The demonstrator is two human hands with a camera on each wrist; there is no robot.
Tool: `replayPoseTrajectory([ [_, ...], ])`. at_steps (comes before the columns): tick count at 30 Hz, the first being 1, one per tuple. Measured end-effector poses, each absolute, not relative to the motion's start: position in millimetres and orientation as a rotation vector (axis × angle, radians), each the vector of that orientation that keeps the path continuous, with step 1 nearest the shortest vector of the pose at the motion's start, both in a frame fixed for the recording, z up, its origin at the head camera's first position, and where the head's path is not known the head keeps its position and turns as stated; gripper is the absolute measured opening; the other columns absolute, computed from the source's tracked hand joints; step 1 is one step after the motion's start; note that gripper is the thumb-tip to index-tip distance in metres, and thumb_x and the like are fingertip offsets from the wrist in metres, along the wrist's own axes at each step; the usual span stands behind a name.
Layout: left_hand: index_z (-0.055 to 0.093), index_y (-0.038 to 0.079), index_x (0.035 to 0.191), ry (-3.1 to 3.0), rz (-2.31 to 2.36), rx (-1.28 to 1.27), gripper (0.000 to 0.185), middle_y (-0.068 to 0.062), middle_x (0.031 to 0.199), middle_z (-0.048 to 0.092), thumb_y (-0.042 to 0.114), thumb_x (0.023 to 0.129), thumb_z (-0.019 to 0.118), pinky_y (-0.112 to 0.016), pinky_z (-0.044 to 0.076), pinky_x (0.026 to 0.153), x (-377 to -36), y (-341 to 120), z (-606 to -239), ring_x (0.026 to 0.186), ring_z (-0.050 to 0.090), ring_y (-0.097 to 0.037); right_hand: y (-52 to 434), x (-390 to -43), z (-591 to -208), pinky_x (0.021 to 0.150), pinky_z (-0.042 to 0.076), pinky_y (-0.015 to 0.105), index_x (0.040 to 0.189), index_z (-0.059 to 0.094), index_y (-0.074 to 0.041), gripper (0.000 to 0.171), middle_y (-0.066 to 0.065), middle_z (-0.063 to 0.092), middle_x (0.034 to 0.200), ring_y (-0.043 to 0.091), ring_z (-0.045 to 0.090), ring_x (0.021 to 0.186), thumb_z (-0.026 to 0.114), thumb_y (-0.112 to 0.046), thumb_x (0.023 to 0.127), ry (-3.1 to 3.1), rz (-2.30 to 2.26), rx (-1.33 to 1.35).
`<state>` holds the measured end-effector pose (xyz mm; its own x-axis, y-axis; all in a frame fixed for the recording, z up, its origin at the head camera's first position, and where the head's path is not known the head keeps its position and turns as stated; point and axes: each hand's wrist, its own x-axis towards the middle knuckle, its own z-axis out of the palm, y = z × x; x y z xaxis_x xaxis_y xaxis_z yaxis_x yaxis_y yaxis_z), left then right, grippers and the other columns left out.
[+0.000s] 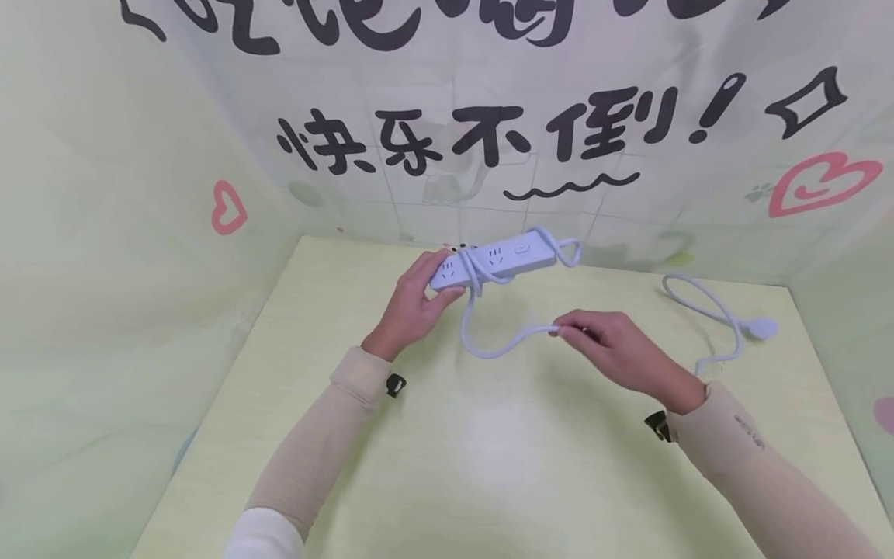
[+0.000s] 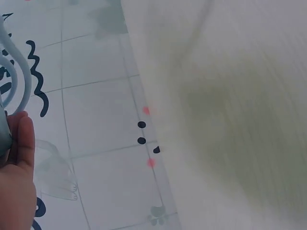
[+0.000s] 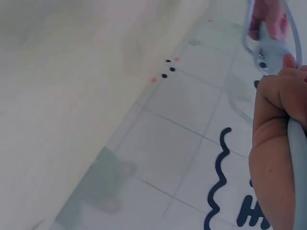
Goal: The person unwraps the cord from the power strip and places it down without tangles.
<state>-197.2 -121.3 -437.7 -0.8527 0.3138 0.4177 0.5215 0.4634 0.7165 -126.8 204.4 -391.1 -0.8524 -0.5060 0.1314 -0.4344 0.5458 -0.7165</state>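
Bright and evenly lit from above, with soft glare on the near middle of the table (image 1: 489, 435); only faint shadows under the forearms; bowed at the edges in the head view; badly smeared and out of focus in both wrist views.

A pale yellow table (image 1: 447, 466) stands before a backdrop (image 1: 140, 194) with black lettering.

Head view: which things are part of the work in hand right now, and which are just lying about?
In hand:
power strip, gripped by the left hand
cord, wound once round the strip, pinched by the right hand
plug, the cord's far end on the table

Lying about:
printed backdrop only
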Motion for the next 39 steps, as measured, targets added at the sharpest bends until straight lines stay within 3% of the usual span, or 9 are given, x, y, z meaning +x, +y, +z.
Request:
replayPoseTrajectory([
  [5,0.053,0.003,0.143,-2.406,-1.402,-0.759,0.055,-0.014,0.127,0.061,0.012,0.093,0.074,-0.041,0.053,0.094,-191,-120,-425,0.105,0.058,-0.026,208,-139,-418,0.059,0.038,0.023,0.108,0.073,-0.011,0.016,-0.006,0.051,0.071,0.004,0.038,0.06,0.059,-0.017,0.104,2.645,-1.081,-0.708],
  [9,0.053,0.004,0.143,-2.396,-1.386,-0.884,0.055,-0.013,0.129,0.061,0.011,0.093,0.074,-0.036,0.053,0.098,-180,-114,-419,0.109,0.059,-0.024,215,-156,-428,0.057,0.039,0.025,0.117,0.07,-0.002,0.024,0.006,0.059,0.077,0.008,0.041,0.06,0.055,-0.016,0.106,2.716,-1.026,-0.6],
  [12,0.052,0.004,0.144,-2.4,-1.382,-0.985,0.056,-0.012,0.129,0.061,0.01,0.093,0.074,-0.032,0.053,0.095,-171,-112,-416,0.107,0.058,-0.021,221,-167,-429,0.057,0.041,0.024,0.122,0.066,0.005,0.026,0.021,0.068,0.089,0.013,0.049,0.063,0.053,-0.01,0.105,2.827,-1.051,-0.535],
  [15,0.05,0.005,0.147,-2.428,-1.393,-1.061,0.058,-0.01,0.13,0.06,0.01,0.094,0.073,-0.029,0.054,0.092,-164,-111,-416,0.104,0.057,-0.018,228,-177,-420,0.058,0.044,0.023,0.123,0.064,0.007,0.028,0.026,0.069,0.099,0.019,0.056,0.069,0.051,-0.012,0.106,2.918,-1.137,-0.439],
  [18,0.048,0.009,0.149,-2.491,-1.381,-1.09,0.059,-0.008,0.132,0.059,0.013,0.095,0.072,-0.03,0.055,0.094,-162,-113,-419,0.106,0.057,-0.017,234,-182,-403,0.059,0.046,0.021,0.122,0.063,0.002,0.036,0.017,0.067,0.1,0.014,0.056,0.077,0.046,-0.026,0.109,2.951,-1.256,-0.246],
  [23,0.049,0.011,0.147,-2.604,-1.293,-1.127,0.056,-0.004,0.131,0.059,0.018,0.096,0.071,-0.03,0.056,0.097,-161,-117,-430,0.109,0.058,-0.014,239,-183,-366,0.052,0.039,0.022,0.127,0.061,-0.009,0.041,-0.003,0.054,0.089,0.006,0.046,0.064,0.046,-0.041,0.107,2.784,-1.671,-0.016],
  [30,0.051,0.015,0.142,-2.737,-1.127,-1.137,0.048,0.003,0.127,0.057,0.02,0.098,0.069,-0.027,0.054,0.094,-164,-114,-446,0.107,0.055,-0.01,231,-165,-332,0.048,0.028,0.025,0.114,0.064,-0.009,0.019,0.0,0.044,0.075,0.014,0.033,0.054,0.059,-0.024,0.103,2.392,-2.274,-0.318],
  [39,0.047,0.015,0.147,-2.783,-1.176,-0.849,0.052,-0.002,0.132,0.056,0.029,0.1,0.066,-0.036,0.055,0.095,-179,-121,-456,0.112,0.056,-0.017,217,-119,-318,0.047,0.029,0.027,0.111,0.066,0.003,0.017,-0.003,0.042,0.066,0.01,0.036,0.053,0.053,0.007,0.1,2.543,-1.912,-0.944],
])
